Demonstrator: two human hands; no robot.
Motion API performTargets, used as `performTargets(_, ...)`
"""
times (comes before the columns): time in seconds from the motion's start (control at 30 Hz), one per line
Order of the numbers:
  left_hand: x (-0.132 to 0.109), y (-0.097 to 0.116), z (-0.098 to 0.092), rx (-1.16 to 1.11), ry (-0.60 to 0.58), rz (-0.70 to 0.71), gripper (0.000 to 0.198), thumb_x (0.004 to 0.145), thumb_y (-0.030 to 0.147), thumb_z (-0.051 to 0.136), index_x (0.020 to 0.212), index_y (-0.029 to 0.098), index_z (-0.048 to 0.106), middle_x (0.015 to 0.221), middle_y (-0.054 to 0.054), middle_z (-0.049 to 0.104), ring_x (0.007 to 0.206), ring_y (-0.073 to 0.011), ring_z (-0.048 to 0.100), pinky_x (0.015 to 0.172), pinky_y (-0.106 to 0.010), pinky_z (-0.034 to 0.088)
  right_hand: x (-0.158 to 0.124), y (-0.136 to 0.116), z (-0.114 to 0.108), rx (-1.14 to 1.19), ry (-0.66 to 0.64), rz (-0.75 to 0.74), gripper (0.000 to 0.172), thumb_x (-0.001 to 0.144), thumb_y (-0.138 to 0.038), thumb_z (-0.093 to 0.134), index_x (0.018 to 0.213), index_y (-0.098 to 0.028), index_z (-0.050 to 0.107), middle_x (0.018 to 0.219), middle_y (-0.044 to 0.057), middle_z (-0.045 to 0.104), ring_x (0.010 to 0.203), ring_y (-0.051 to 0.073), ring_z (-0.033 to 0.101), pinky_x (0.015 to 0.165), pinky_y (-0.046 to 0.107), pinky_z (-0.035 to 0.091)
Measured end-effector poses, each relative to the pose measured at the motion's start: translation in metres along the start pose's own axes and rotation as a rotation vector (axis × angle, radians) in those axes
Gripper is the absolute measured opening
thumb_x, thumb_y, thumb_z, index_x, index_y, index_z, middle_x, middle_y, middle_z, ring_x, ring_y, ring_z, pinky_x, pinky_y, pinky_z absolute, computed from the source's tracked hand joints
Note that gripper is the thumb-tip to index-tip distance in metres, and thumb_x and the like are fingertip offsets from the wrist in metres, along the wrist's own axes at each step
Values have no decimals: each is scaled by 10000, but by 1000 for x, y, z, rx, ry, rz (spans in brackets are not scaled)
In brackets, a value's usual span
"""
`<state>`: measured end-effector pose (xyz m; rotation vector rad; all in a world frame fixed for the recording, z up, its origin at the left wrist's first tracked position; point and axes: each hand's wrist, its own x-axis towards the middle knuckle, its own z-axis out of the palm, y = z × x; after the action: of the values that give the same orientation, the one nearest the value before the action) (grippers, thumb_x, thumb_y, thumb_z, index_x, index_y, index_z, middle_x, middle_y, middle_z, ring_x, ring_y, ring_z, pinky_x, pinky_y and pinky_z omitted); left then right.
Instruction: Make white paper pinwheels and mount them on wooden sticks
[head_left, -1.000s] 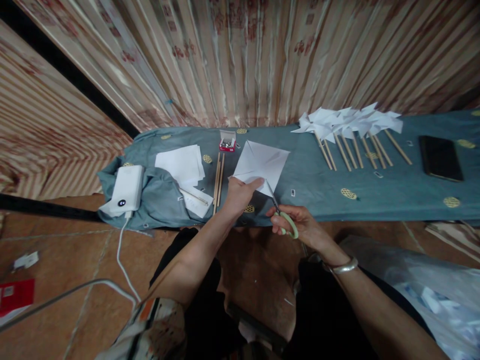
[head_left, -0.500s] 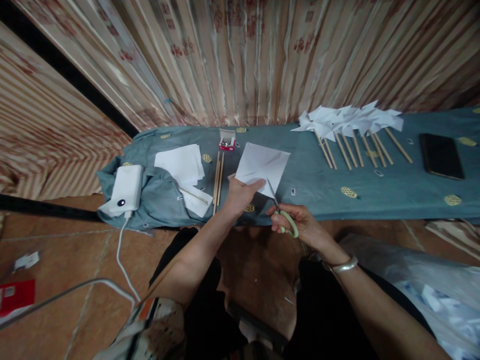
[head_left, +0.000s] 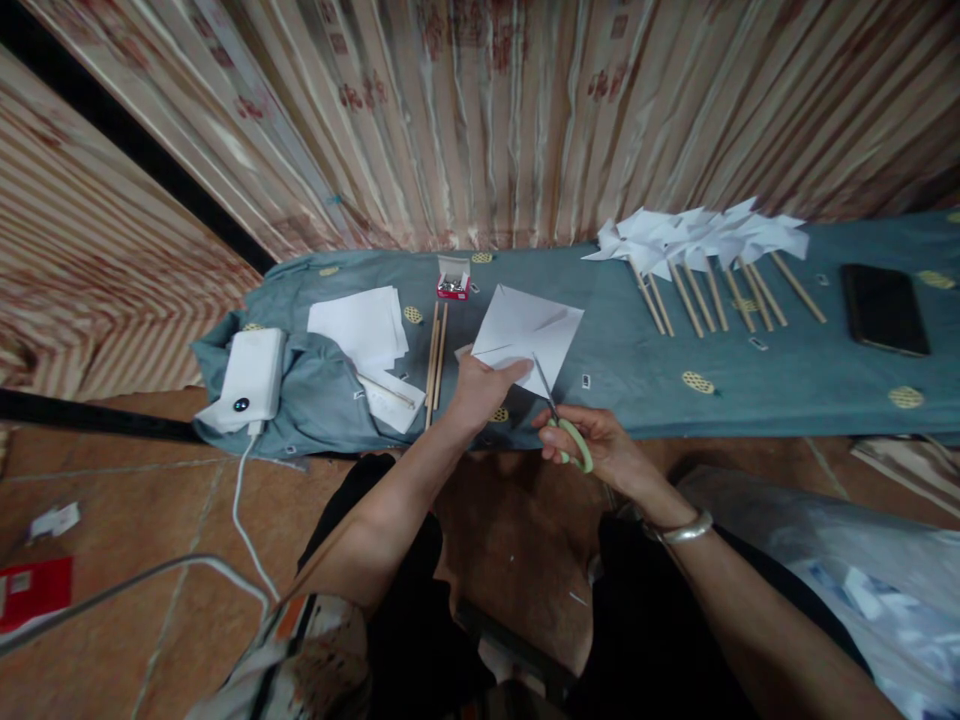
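Observation:
My left hand (head_left: 484, 385) pinches the lower left edge of a square white paper (head_left: 531, 325), its thumb on top. Slits or creases run in from the paper's corners. My right hand (head_left: 589, 440) is closed round the light green handles of a pair of scissors (head_left: 574, 445). The scissor blades point up and left and lie at the paper's lower corner. Left of the paper are thin wooden sticks (head_left: 436, 360) and a small red box (head_left: 453, 280) of metal pins, its lid up. A stack of white paper (head_left: 360, 325) lies farther left.
Several white paper pinwheels (head_left: 697, 240) on sticks lie at the back right, beside a black phone (head_left: 885, 309). A white power bank (head_left: 253, 375) with a cable sits at the left end of the cloth-covered table (head_left: 810, 390). A plastic bag (head_left: 885, 570) stands at lower right.
The paper has tilted very slightly in my left hand. My right hand and the scissors have shifted a touch to the left; both hands keep their hold.

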<state>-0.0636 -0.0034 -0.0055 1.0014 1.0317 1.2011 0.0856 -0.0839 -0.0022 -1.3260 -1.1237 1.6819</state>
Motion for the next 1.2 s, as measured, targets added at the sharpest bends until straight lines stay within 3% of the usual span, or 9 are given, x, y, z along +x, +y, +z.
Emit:
performTargets(0.87, -3, -2, 1, 24, -11, -29, 302, 532, 207, 799, 810, 130, 711, 839, -50, 730, 752, -166, 641, 765, -304, 519, 1, -1, -1, -23, 7, -1, 472, 586, -601, 801, 747, -181, 657, 542, -31, 606, 472, 74, 513, 467, 208, 413)
performTargets(1.2, -3, -4, 0, 1, -19, -40, 368, 521, 228, 815, 857, 119, 713, 895, -67, 737, 804, -182, 658, 828, -335, 517, 2, -4, -1, -6, 38, 31, 452, 531, -542, 852, 711, -173, 664, 507, -37, 591, 449, 66, 493, 443, 194, 381)
